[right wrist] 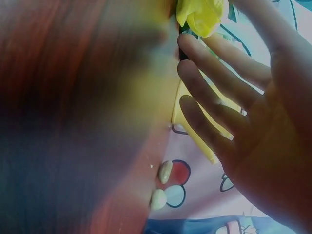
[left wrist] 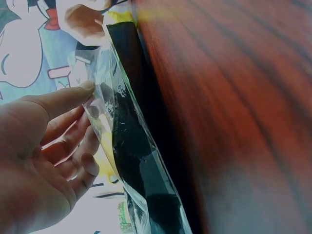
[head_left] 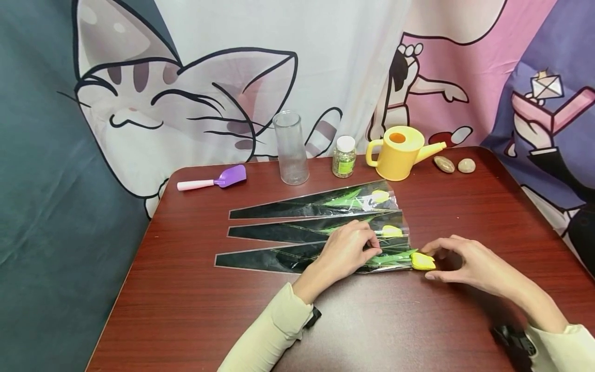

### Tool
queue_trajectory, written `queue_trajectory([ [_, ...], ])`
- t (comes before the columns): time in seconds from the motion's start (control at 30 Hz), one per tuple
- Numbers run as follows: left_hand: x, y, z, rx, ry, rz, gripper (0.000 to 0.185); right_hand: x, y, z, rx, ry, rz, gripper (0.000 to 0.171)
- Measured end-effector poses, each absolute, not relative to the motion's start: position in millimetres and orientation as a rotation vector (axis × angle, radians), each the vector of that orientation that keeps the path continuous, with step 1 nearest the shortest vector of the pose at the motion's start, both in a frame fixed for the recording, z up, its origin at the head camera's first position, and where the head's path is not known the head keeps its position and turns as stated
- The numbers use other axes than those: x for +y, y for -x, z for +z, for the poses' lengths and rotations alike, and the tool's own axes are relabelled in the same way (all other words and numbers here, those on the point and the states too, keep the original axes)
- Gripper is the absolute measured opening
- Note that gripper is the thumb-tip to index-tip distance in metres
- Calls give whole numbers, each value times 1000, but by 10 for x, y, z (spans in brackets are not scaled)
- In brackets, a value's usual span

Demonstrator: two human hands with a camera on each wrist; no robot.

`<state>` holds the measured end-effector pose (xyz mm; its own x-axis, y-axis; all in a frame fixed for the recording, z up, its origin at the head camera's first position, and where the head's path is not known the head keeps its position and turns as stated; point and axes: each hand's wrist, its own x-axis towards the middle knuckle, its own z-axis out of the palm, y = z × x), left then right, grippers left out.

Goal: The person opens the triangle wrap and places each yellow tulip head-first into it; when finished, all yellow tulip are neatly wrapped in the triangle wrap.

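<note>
your left hand (head_left: 346, 251) lies on the mouth of the nearest cellophane sleeve (head_left: 297, 257), fingers curled and pinching the clear film against the table (head_left: 195, 315); the left wrist view shows the thumb (left wrist: 63, 100) stretched along the film's edge. your right hand (head_left: 465, 263) has its fingers bent loosely around the yellow tulip head (head_left: 423, 261), which sticks out past the sleeve's open end near the table's front middle; fingertip and thumb seem to touch it, but i can't tell how firm the grip is.

to do this cleanly, keep the film pinned flat and take hold at the green stem (head_left: 392, 257) rather than the soft bloom. draw straight along the sleeve's length so the leaves don't snag. two more wrapped tulips (head_left: 321, 217) lie just behind; keep your wrist off them.
</note>
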<state>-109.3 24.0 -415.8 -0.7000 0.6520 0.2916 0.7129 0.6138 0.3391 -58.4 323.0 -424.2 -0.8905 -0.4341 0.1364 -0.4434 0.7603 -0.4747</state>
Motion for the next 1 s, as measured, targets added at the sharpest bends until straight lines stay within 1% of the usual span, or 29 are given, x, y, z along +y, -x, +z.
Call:
queue_trajectory([
  [0.17, 245, 1090, -4154, -2700, 1145, -661, 11, 3214, 595, -4292, -2889, -800, 770, 42],
  [0.43, 245, 1085, -4163, -2693, 1138, -656, 11, 3209, 606, -4309, -2860, -824, 817, 43],
  [0.57, 243, 1080, -4153, -2685, 1144, -662, 11, 3207, 606, -4276, -2831, -846, 887, 42],
  [0.8, 241, 1064, -4108, -2649, 1164, -699, 10, 3171, 640, -4154, -2785, -833, 984, 44],
  [1.0, 246, 1058, -4084, -2614, 1180, -704, 10, 3096, 662, -4127, -2789, -819, 1098, 39],
])
